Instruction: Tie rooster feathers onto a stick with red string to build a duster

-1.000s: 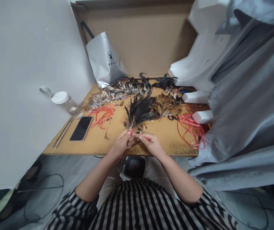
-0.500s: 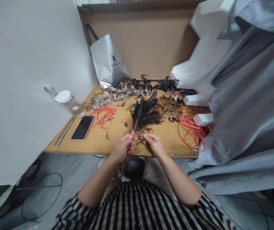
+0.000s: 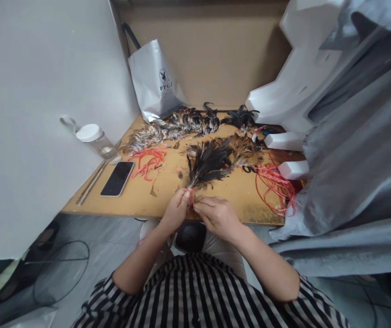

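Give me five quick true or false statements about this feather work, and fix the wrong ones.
The left hand grips the base of the dark feather bundle. True.
The phone lies to the right of the dark feather bundle. False: it lies to the left.
The right hand is close to the bundle's base. True.
The phone touches the left hand. False: they are apart.
The phone lies flat on the table. True.

I have tabletop [image 3: 141,200] to cross between the smartphone [image 3: 117,178] and my left hand [image 3: 175,211]; my right hand [image 3: 220,216] can slide outward as far as the tangled red strips [image 3: 273,176]. Straight ahead, the black feather bundle [image 3: 212,163] and brown feathers [image 3: 247,151] block me. The dim gap between the white prongs [image 3: 284,141] seems narrow.
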A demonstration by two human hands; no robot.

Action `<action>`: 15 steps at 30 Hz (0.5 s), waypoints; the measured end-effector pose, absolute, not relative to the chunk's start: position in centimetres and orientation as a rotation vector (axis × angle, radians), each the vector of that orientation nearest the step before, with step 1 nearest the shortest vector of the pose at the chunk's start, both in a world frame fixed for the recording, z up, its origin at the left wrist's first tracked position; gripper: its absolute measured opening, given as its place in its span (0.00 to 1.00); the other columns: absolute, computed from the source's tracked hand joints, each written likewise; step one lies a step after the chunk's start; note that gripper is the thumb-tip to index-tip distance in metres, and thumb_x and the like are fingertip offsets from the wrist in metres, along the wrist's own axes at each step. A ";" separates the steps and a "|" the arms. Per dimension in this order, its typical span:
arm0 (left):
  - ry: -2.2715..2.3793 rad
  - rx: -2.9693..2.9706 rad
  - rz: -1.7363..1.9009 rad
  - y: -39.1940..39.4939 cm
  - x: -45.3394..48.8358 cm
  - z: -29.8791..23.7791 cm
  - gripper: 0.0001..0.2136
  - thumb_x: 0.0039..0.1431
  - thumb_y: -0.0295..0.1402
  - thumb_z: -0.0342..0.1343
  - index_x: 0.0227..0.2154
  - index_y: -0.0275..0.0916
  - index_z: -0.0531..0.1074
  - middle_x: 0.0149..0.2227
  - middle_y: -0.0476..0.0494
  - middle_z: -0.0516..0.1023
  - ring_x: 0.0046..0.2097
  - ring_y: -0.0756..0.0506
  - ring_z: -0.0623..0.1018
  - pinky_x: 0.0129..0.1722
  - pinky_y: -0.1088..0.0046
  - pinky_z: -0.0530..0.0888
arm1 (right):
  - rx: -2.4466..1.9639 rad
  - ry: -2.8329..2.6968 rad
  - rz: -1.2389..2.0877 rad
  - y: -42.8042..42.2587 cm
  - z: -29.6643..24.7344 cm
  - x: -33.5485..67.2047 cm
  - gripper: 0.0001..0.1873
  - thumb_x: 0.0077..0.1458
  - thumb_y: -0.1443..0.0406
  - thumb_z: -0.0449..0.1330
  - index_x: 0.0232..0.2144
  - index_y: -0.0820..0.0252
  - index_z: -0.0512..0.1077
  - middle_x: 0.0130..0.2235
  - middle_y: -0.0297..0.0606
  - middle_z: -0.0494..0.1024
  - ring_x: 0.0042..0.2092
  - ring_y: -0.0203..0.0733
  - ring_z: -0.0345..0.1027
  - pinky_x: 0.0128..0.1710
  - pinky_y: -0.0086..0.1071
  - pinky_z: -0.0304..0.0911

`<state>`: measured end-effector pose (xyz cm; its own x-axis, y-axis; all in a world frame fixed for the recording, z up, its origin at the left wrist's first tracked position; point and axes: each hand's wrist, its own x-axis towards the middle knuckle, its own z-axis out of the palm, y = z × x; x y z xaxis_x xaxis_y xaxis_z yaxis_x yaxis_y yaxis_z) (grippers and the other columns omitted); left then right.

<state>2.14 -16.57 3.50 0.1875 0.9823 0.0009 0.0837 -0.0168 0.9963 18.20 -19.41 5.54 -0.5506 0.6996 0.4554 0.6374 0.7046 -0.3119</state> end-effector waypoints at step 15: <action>0.704 1.808 0.566 -20.2 1.0 8.2 0.11 0.61 0.38 0.43 0.31 0.37 0.66 0.30 0.45 0.68 0.32 0.49 0.67 0.34 0.73 0.65 | -0.781 -2.524 1.054 -12.1 10.6 19.8 0.12 0.53 0.63 0.58 0.24 0.66 0.76 0.23 0.32 0.77 0.25 0.30 0.68 0.25 0.21 0.62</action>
<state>0.97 -20.21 8.22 0.7134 0.6993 0.0460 0.1952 -0.2613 0.9453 19.81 -12.14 10.55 -0.8087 0.5850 0.0610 0.3680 0.5841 -0.7235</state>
